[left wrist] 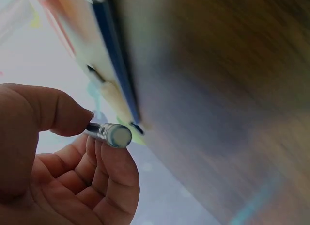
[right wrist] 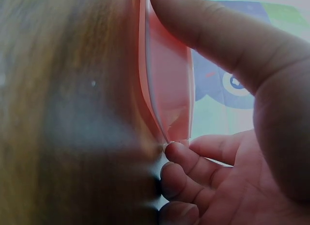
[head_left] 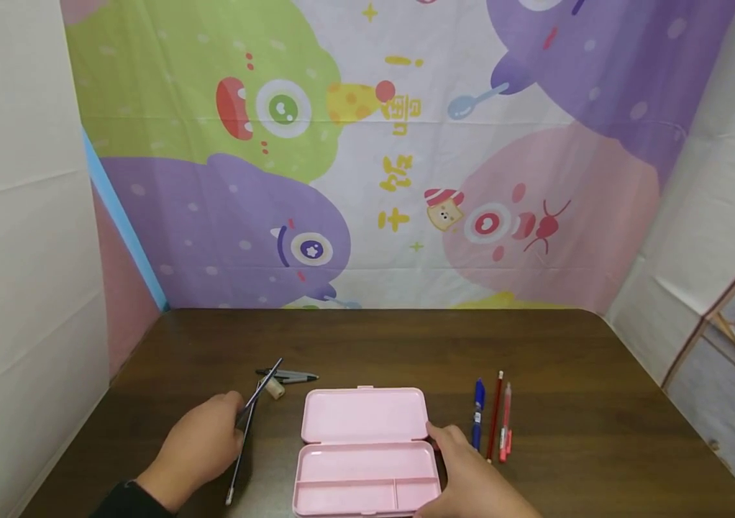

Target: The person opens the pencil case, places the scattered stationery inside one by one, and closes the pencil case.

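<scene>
My left hand (head_left: 202,442) pinches a dark pencil (head_left: 265,383) between thumb and fingers, above the table. Its white eraser end (left wrist: 120,136) points at the camera in the left wrist view. Below it, a second dark pencil (head_left: 242,450) with an eraser tip lies on the table. A pink pencil case (head_left: 364,416) lies opened flat in front of me, its lower half divided into three compartments with nothing in them. At the case's right end, my right hand (head_left: 471,475) grips the side (right wrist: 169,84), thumb at one corner and fingertips at the other.
A grey-and-black pen (head_left: 299,376) and a small cream-coloured piece (head_left: 274,388) lie beyond the left hand. Right of the case are a blue pen (head_left: 477,414), a red pencil (head_left: 495,417) and a pink-red pen (head_left: 505,424). A cartoon-printed cloth (head_left: 367,273) hangs behind the table.
</scene>
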`<action>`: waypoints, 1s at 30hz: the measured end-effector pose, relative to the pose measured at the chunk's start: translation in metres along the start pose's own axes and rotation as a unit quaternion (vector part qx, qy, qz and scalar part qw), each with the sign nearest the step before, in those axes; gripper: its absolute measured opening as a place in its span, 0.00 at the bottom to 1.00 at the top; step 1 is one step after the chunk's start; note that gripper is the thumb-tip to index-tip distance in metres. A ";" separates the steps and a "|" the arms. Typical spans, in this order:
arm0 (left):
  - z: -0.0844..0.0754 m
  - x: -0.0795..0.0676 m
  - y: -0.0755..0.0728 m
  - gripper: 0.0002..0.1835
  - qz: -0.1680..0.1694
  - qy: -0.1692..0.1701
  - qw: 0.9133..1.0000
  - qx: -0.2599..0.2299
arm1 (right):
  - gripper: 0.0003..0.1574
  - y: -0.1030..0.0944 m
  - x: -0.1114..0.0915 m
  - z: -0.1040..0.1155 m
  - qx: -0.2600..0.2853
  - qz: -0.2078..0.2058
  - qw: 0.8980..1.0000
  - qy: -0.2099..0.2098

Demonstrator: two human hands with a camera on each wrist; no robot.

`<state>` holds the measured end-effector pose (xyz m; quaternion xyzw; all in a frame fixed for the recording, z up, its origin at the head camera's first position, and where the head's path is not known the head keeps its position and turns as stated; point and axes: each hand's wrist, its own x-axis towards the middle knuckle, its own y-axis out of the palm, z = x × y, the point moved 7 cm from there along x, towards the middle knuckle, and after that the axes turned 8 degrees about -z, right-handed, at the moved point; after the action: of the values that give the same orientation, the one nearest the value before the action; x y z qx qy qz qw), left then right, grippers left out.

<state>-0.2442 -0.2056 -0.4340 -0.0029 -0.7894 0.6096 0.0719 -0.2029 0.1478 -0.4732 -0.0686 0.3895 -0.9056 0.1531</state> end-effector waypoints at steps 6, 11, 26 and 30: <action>-0.022 -0.004 -0.003 0.13 -0.021 0.022 1.000 -0.007 | 0.76 0.000 0.001 -0.002 -0.005 -0.003 1.000 -0.001; -0.040 -0.009 -0.006 0.13 -0.048 0.050 0.998 -0.006 | 0.74 0.000 0.001 -0.001 0.000 -0.004 1.000 0.004; -0.092 -0.022 -0.009 0.12 -0.037 0.120 0.992 -0.031 | 0.75 0.002 0.001 0.000 0.004 0.001 1.000 0.013; -0.105 -0.022 -0.007 0.12 -0.045 0.164 0.985 -0.014 | 0.75 0.001 0.000 0.001 0.005 0.001 1.000 0.013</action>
<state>-0.2097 -0.1083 -0.4035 -0.0683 -0.7748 0.5858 0.2276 -0.2026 0.1465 -0.4735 -0.0554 0.3866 -0.9084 0.1490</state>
